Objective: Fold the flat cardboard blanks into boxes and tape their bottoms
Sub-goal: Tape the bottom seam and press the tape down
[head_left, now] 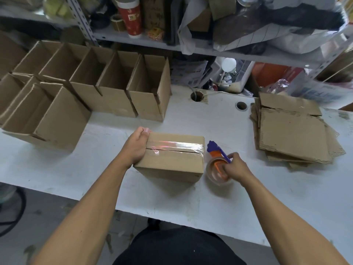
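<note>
Left hand (136,145) grips the left end of the box (172,157), fingers curled over its far edge. Right hand (236,166) holds the tape dispenser (218,161) just right of the box. Box sits mid-table (191,197), taped seam up, long axis left-right.

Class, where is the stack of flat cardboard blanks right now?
In the head view, the flat cardboard blanks lie stacked on the white table's right side, beyond the right hand.
</note>
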